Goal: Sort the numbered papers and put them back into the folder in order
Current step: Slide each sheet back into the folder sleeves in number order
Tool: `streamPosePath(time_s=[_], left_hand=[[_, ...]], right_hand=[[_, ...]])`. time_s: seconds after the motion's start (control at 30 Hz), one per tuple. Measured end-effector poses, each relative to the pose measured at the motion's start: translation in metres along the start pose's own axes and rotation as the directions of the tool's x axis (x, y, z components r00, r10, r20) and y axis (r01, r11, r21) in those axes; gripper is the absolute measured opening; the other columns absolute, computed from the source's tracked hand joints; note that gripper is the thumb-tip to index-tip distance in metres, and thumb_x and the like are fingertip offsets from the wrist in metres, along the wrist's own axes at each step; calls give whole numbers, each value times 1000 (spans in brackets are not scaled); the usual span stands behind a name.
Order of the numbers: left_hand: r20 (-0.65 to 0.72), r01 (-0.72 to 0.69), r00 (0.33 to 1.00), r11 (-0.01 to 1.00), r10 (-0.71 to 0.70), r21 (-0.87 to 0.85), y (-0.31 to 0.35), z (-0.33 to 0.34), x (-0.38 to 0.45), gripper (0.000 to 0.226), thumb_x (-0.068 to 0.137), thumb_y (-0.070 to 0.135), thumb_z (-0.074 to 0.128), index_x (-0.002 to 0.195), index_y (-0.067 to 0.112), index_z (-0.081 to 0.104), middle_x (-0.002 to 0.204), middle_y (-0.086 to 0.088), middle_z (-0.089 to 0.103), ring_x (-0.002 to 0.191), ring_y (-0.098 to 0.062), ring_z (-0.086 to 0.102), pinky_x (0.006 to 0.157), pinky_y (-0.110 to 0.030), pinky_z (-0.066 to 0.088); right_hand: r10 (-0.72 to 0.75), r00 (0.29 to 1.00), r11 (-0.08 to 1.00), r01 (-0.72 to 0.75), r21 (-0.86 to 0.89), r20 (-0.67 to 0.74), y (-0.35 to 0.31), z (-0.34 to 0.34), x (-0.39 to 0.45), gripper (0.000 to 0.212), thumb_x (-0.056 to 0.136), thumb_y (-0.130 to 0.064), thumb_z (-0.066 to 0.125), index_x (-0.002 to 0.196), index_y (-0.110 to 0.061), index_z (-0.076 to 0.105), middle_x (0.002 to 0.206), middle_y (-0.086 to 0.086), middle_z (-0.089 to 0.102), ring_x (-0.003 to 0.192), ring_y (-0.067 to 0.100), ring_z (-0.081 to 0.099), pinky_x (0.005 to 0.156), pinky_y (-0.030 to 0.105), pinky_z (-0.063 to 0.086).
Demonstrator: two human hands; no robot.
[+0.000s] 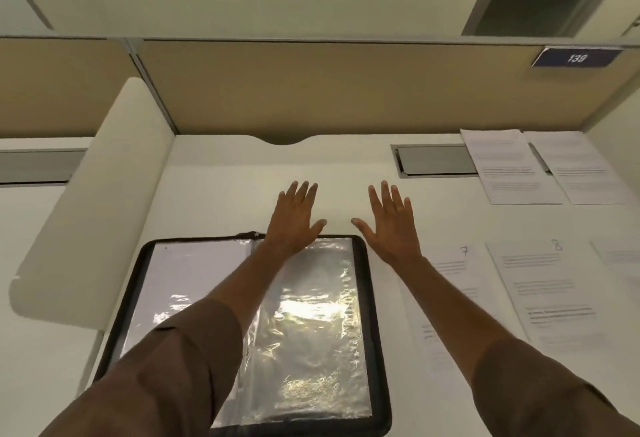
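Both your hands are spread flat and empty beyond the open folder [256, 329]. Sheets 7 [446, 284] and 8 [540, 294] lie rightward on the surface, long axes away from you; your right hand [391, 225] is nearer than the left hand [294, 218].

Both arms are reaching forward, nearly straight, sleeves covering them to mid-forearm. The left hand [296, 218] is stretching out flat, palm down, fingers together and extended, thumb angling out toward the other hand; its wrist is crossing the far edge of the folder [363, 298] while its fingers are lying beyond that edge. The right hand [389, 225] is spreading wide, palm down, fingers fanned apart, thumb pointing toward the left hand, just beyond the folder's far right corner. Neither hand is gripping anything.
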State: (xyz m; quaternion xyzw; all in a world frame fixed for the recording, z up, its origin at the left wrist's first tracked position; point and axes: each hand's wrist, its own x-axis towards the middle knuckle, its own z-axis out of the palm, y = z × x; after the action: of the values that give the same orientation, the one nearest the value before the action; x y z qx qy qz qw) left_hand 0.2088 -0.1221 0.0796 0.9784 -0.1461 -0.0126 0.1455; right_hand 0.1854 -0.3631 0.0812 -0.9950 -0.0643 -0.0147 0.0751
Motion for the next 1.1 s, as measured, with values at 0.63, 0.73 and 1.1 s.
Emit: streamPosePath(time_s=[0.63, 0.73, 1.1], left_hand=[[119, -57, 991, 996, 66, -73, 253, 93, 172, 77, 99, 51, 51, 159, 14, 19, 166, -11, 21, 154, -32, 14, 124, -51, 15], [170, -59, 983, 993, 76, -106, 278, 117, 196, 77, 100, 51, 49, 160, 15, 16, 167, -9, 17, 155, -30, 11, 125, -49, 12], [119, -83, 986, 966, 115, -246, 350, 186, 279, 68, 97, 44, 58, 153, 14, 36, 151, -9, 48, 140, -31, 40, 116, -44, 28]], right_hand=[[242, 970, 970, -241, 25, -23, 282, -16, 32, 94, 90, -79, 3, 162, -20, 14, 169, 11, 5, 156, 31, 2, 125, 51, 4], [306, 951, 952, -305, 18, -51, 318, -7, 43, 86, 95, -73, 15, 161, -18, 21, 168, 13, 15, 155, 35, 13, 124, 52, 12], [674, 735, 739, -672, 45, -75, 424, 21, 72, 77, 100, -59, 36, 157, -8, 27, 161, 26, 27, 148, 43, 28, 119, 61, 24]])
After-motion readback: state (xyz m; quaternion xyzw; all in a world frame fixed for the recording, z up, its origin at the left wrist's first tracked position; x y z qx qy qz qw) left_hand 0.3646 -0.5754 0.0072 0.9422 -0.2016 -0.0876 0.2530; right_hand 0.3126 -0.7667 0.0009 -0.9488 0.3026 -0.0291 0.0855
